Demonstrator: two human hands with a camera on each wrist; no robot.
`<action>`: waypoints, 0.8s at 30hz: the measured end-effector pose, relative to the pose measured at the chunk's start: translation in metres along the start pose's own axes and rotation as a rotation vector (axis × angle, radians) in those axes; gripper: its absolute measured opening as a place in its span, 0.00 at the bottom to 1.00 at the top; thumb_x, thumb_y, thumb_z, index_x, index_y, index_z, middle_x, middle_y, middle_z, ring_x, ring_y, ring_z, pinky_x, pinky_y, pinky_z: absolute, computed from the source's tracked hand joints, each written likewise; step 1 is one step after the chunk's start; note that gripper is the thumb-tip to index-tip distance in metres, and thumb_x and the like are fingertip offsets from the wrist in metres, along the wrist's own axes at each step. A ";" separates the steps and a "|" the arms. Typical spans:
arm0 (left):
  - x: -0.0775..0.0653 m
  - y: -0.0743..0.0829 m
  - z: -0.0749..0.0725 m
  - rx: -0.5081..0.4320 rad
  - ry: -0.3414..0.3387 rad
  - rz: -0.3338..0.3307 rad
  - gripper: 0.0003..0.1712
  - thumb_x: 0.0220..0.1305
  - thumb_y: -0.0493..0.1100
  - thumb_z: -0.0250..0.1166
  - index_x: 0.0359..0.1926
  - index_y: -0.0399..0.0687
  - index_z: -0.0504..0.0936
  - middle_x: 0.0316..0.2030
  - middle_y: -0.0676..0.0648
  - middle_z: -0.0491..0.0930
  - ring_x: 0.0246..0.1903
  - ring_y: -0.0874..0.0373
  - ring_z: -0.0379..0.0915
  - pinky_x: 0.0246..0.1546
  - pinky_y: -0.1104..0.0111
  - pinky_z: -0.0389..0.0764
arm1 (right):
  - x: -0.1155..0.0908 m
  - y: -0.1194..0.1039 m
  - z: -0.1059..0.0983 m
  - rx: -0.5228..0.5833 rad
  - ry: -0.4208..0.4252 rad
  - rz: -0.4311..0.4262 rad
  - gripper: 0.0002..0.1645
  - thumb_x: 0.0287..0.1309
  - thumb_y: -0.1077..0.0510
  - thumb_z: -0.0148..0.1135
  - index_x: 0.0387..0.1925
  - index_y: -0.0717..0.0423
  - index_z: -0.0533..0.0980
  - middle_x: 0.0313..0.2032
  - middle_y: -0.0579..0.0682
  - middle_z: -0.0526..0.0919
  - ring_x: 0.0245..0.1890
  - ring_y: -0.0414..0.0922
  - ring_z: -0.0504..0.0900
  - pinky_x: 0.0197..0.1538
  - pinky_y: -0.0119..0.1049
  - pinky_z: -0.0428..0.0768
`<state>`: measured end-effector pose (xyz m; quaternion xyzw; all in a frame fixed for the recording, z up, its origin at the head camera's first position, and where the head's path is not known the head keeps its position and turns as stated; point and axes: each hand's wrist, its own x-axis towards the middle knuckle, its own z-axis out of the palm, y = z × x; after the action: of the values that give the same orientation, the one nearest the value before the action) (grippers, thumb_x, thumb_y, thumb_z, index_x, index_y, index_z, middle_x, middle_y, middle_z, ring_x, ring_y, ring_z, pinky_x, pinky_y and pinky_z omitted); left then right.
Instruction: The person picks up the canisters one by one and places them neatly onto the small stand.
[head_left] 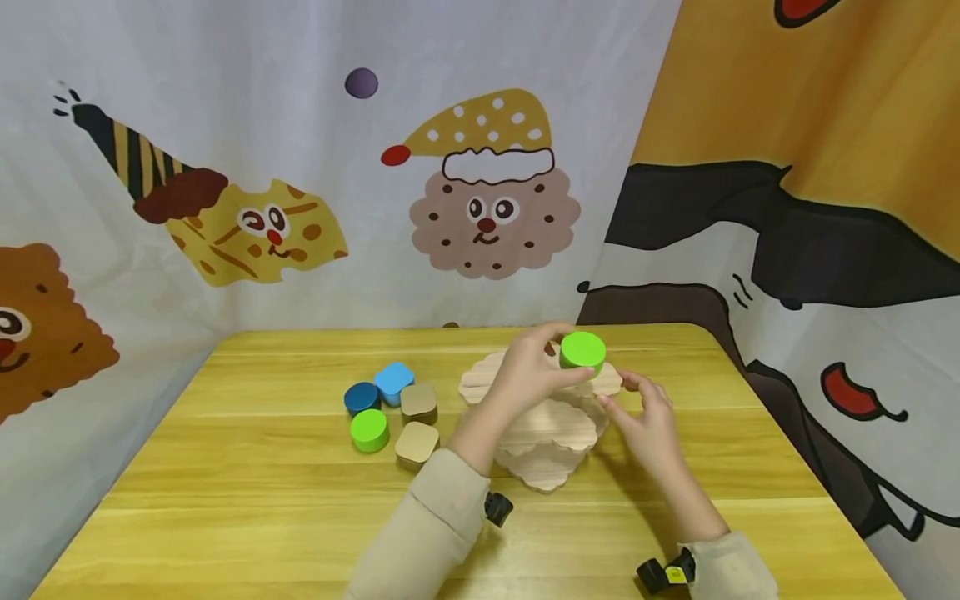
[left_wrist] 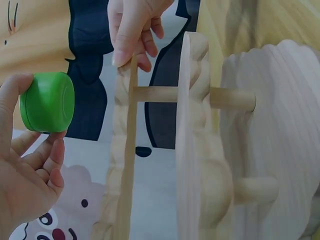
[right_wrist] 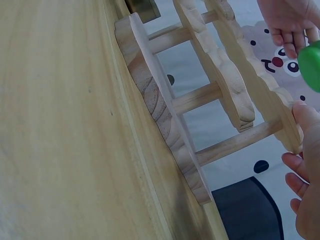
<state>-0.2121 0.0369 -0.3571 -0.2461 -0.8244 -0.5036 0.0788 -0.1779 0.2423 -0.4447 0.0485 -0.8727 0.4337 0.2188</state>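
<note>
My left hand (head_left: 521,375) holds a small round green tin (head_left: 582,350) between thumb and fingers. The tin is in the air above the top tier of a three-tier wooden stand (head_left: 546,427) with scalloped edges. In the left wrist view a gap shows between the green tin (left_wrist: 48,102) and the top board (left_wrist: 120,145). My right hand (head_left: 651,415) pinches the right edge of that top board between thumb and fingers. Round pegs (right_wrist: 197,97) join the stand's boards, and its lowest board (right_wrist: 160,107) rests on the table.
Left of the stand several small tins sit grouped on the wooden table (head_left: 225,508): a dark blue round one (head_left: 363,399), a light blue one (head_left: 394,382), another green round one (head_left: 370,431), and two beige square ones (head_left: 417,444). A printed curtain (head_left: 300,150) hangs behind.
</note>
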 end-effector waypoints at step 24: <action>0.010 -0.009 0.034 -0.048 -0.026 -0.038 0.30 0.48 0.51 0.77 0.52 0.49 0.79 0.38 0.59 0.76 0.36 0.59 0.72 0.31 0.73 0.75 | -0.001 0.000 0.001 0.003 -0.021 0.020 0.33 0.58 0.52 0.68 0.57 0.69 0.70 0.47 0.62 0.73 0.51 0.58 0.67 0.53 0.59 0.64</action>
<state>-0.2216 0.0663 -0.3765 -0.2387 -0.8177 -0.5212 0.0524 -0.1775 0.2415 -0.4451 0.0449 -0.8748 0.4366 0.2051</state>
